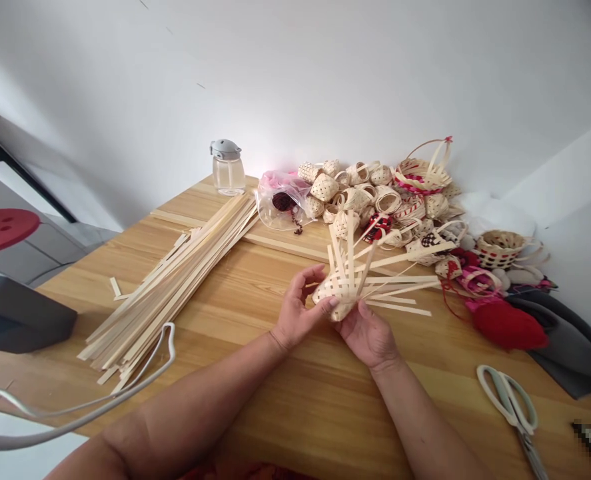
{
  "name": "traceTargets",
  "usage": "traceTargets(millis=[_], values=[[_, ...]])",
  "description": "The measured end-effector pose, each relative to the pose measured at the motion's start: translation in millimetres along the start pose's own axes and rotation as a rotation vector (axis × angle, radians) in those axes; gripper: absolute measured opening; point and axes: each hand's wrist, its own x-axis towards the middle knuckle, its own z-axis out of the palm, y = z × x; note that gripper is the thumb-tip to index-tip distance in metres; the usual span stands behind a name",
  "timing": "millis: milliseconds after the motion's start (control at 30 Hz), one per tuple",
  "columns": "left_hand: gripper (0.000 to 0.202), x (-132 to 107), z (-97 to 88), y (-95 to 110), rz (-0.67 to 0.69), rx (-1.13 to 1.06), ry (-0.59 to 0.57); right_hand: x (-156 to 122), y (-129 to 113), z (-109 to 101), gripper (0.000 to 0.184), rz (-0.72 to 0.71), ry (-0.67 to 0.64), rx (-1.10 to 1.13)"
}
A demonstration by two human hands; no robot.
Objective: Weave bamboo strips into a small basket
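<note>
Both hands — left hand [295, 312] and right hand [369, 333] — grip a half-woven basket [336, 293] just above the table [285, 393], its loose strips [400, 288] fanning toward a pile of finished baskets [375, 193].

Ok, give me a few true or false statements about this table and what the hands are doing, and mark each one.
1. The left hand and the right hand both hold the half-woven basket. True.
2. The scissors are in the left hand. False: they lie untouched on the table, off to the right.
3. A bundle of long strips lies on the table left of the hands. True.
4. The small baskets are piled at the near edge. False: they are piled at the far side, by the wall.
5. The jar lies on its side. False: it stands upright.
</note>
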Motion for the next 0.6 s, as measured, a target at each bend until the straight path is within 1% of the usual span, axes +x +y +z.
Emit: traceTargets(millis=[100,167,300,367,467,600], values=[[0.071,-1,0.6,-4,0.135,0.159,0.002,1,3,5,0.047,-0.048,-0.001,-0.038],[0.077,-3,1.3,-5,0.211,0.252,-0.021,1,4,7,0.044,-0.075,0.000,-0.040],[0.082,-7,2.9,0,0.322,0.398,-0.061,0,2,9,0.041,-0.087,-0.008,-0.027],[0.083,-8,2.8,4,0.317,0.430,-0.070,-1,0,7,0.040,-0.069,-0.001,-0.052],[0.084,-9,2.4,7,0.253,0.424,-0.076,-2,-3,4,0.038,-0.038,0.011,-0.096],[0.083,-10,4.2,4,0.179,0.331,-0.092,-2,-5,2,0.037,-0.059,-0.030,-0.077]])
